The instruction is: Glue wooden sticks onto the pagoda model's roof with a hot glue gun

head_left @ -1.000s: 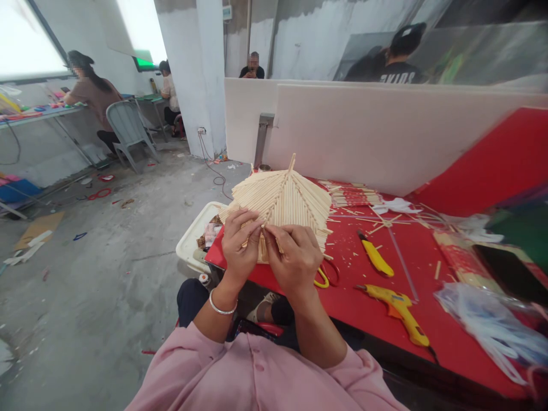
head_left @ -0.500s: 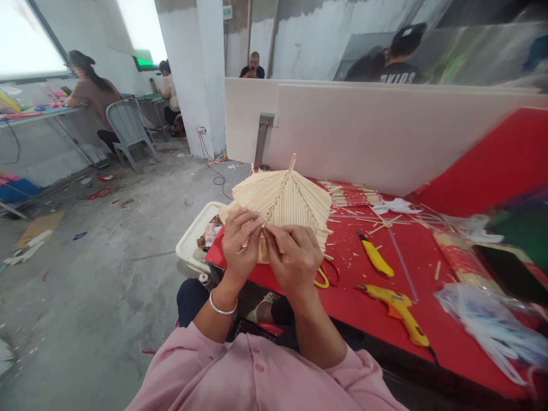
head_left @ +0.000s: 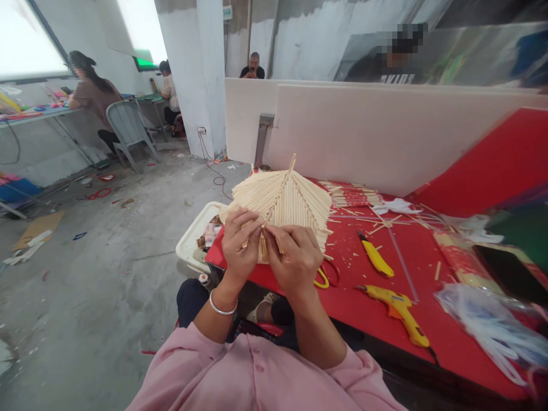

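A roof-like model of pale wooden sticks (head_left: 286, 200) stands on the red table, its slopes meeting in ridges below a stick tip that juts up. At its near side, my left hand (head_left: 240, 242) is closed, thumb and forefinger pinched together. My right hand (head_left: 297, 251) pinches at the same spot, its fingertips touching those of the left. Something small and pale shows between them, too small to name; the hands cover the model's lower front. Red-and-yellow scissors (head_left: 322, 278) lie partly hidden beside my right hand.
On the red table (head_left: 342, 308) to the right lie a yellow utility knife (head_left: 377, 257), a yellow glue gun (head_left: 400, 311), a plastic bag (head_left: 483, 325) and a phone (head_left: 514, 271). Stick bundles (head_left: 353, 195) lie behind. A white bin (head_left: 188, 245) stands left. Several people sit beyond.
Both hands and the stick model stay in place. Behind the white board, the person in the dark top has shifted slightly.
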### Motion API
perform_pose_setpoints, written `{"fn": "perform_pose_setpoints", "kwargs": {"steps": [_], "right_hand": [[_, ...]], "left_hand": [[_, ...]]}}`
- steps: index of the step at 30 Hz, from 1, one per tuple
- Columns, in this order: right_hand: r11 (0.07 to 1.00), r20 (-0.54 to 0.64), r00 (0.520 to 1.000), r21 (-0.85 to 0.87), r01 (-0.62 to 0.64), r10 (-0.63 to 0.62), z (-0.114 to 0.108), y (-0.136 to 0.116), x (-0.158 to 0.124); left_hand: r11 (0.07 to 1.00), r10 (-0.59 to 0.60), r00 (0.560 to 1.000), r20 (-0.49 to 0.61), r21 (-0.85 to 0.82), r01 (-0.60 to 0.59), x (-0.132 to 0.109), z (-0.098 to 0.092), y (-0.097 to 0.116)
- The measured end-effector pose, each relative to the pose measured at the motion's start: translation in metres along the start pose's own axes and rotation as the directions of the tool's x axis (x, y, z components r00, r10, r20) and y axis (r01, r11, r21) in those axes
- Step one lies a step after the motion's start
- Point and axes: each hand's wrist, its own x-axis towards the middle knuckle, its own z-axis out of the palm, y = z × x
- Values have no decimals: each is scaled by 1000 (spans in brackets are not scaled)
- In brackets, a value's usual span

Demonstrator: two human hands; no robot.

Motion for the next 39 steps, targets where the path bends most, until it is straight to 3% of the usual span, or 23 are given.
{"fn": "perform_pose_setpoints", "kwargs": {"steps": [39], "right_hand": [[1000,16,1000,1,-23,23,0,1,-3]], "left_hand": [[1000,4,1000,-5,2,-4,1,1,1]]}}
